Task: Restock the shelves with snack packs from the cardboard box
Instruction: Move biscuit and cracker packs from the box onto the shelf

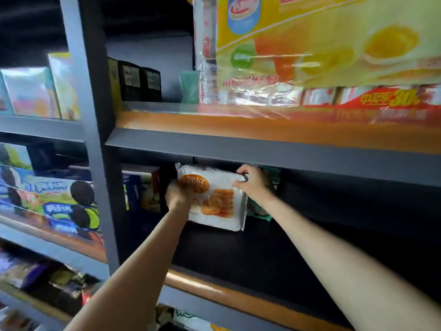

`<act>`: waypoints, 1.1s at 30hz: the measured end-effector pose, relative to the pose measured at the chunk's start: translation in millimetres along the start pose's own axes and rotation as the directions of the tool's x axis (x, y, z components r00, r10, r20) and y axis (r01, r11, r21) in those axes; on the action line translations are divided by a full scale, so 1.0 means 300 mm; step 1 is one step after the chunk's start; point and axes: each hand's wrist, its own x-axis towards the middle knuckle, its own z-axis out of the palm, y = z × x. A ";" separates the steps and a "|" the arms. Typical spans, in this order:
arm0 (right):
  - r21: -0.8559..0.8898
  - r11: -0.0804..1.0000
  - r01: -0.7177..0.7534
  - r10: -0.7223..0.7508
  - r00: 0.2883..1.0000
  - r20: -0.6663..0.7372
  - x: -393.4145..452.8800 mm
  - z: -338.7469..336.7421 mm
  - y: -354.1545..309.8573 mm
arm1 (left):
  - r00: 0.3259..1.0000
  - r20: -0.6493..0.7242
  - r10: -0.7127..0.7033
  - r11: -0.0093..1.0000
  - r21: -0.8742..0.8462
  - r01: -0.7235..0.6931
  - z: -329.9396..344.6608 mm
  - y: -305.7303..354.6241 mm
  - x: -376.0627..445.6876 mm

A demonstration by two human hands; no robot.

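Grey shelving (262,161) with orange-edged boards — the top shelf (214,125) carries black packs (139,83) and a big yellow pack (322,41). On the dark middle shelf (298,254) stand a white snack pack (222,201) and a green pack (259,210) just behind it.

Shop: stocked snack shelves (262,149)

A grey metal upright (95,144) stood as the frame of a shelving rack, running from top to bottom. To its right, a grey crossbar (262,156) spanned the view, with an orange-brown edge strip (214,126) just above it. Below that crossbar the bay was dark and shadowed, its black board (310,247) dimly lit. A second orange-brown strip (238,299) edged that board's front. Left of the upright, more grey shelf rails (40,126) stepped downward. Light fell brightest above the crossbar.
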 end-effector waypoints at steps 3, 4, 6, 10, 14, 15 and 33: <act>-0.135 0.991 0.025 -0.029 0.999 -0.023 0.047 0.041 0.001 | 1.000 0.019 0.010 0.999 0.042 -0.010 0.040 -0.010 0.045; -0.169 0.985 0.035 -0.040 0.999 -0.026 0.060 0.054 -0.002 | 0.999 0.026 0.024 0.998 0.053 -0.025 0.047 -0.006 0.051; -0.230 0.972 0.049 -0.053 0.999 -0.011 0.088 0.078 -0.012 | 0.998 0.033 0.052 0.995 0.084 -0.055 0.061 -0.011 0.063; -0.364 0.931 0.023 -0.017 1.000 0.020 0.132 0.107 -0.025 | 0.995 0.077 0.062 0.998 0.007 -0.062 0.095 -0.034 0.114; -0.432 0.902 -0.015 0.026 0.999 0.021 0.152 0.117 -0.022 | 0.970 0.170 0.175 0.985 -0.020 -0.174 0.105 -0.001 0.129; -0.448 0.894 -0.001 0.017 0.999 0.031 0.151 0.119 -0.023 | 0.965 0.192 0.177 0.984 -0.025 -0.176 0.112 0.008 0.129; -0.433 0.850 0.301 -0.115 0.908 0.404 -0.035 0.029 0.021 | 0.962 0.266 -0.060 0.947 0.321 -0.030 0.041 -0.098 -0.104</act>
